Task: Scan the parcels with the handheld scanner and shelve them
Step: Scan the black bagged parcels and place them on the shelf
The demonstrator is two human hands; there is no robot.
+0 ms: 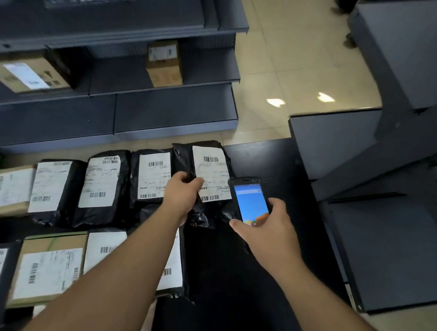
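Gripping parcel point(206, 175) edge, scanner point(251, 202) alongside

Both arms reach forward, left grip point(183, 191) curled in a pinch, right grip point(270, 226) wrapped closed, thumb forward.

1. A black table point(263, 162) carries two rows of parcels: black poly mailers point(102, 187) with white barcode labels, and a brown padded envelope point(6, 192) at the left end.
2. The near row includes a cardboard parcel point(47, 267).
3. Grey shelving point(174, 112) holds two cardboard boxes point(164, 63).
4. The floor point(294, 55) is beige tile.
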